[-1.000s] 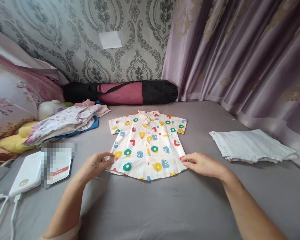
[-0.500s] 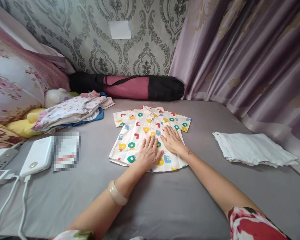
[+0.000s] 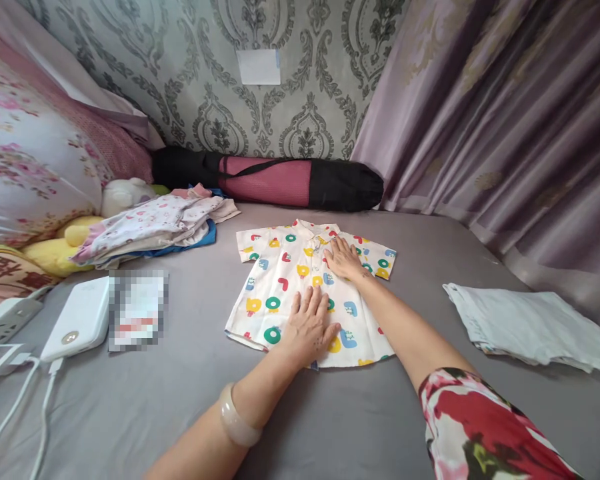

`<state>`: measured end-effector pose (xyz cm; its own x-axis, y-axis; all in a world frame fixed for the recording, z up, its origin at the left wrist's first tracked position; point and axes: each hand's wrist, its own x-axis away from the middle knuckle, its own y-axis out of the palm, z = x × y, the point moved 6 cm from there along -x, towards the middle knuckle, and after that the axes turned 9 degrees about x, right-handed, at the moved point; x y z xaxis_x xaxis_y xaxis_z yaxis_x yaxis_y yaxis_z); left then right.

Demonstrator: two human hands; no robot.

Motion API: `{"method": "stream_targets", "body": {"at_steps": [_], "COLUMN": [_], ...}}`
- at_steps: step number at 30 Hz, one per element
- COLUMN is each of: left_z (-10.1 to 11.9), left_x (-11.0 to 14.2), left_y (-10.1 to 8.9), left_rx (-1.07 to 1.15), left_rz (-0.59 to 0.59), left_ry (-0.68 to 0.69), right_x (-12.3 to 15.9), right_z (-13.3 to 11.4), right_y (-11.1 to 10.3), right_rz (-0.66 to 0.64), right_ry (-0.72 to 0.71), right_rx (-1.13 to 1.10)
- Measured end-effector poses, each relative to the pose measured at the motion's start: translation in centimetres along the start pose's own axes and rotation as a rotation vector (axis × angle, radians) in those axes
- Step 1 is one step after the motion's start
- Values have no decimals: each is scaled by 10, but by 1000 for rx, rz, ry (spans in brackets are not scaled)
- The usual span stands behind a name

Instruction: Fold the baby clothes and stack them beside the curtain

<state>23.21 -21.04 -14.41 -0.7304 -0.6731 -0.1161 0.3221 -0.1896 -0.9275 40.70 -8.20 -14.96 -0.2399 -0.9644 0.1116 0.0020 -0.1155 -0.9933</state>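
Observation:
A small white short-sleeved shirt (image 3: 275, 293) with colourful printed letters and shapes lies spread front side up, its collar pointing away from me. My left hand (image 3: 307, 327) rests flat on the lower front near the hem, fingers spread. Higher up, my right hand (image 3: 347, 259) lies flat on the chest just below the collar, its fingers stretched out. Neither hand grips the cloth. Part of the button line is hidden under my hands, and my right forearm crosses the shirt's right side.
A folded pale cloth stack (image 3: 530, 327) lies to the right on the grey bed sheet (image 3: 360, 420). At left are a clothes pile (image 3: 150, 227), a white power bank (image 3: 77, 320) with cables, a blurred-out phone-like item (image 3: 137, 310) and a power strip (image 3: 10, 317). A black-and-pink rolled bag (image 3: 270, 180) lies along the wall.
My hands have let go of the shirt's lower side edges and moved inward onto its front. The right hand has since slid up toward the collar, while the left stays near the hem.

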Motion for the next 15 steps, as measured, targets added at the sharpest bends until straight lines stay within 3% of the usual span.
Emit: {"method": "stream_targets", "body": {"at_steps": [7,15], "left_z": [0,-3], "left_x": [-1,-4], "left_y": [-2,-11], "left_rx": [25,121], "left_rz": [-15,-41], "left_ry": [-6,-16], "right_x": [-23,-14], "right_z": [4,3], "right_y": [1,-1], "right_rz": [81,147], "right_ry": [104,86], "right_rx": [-23,-88]}}
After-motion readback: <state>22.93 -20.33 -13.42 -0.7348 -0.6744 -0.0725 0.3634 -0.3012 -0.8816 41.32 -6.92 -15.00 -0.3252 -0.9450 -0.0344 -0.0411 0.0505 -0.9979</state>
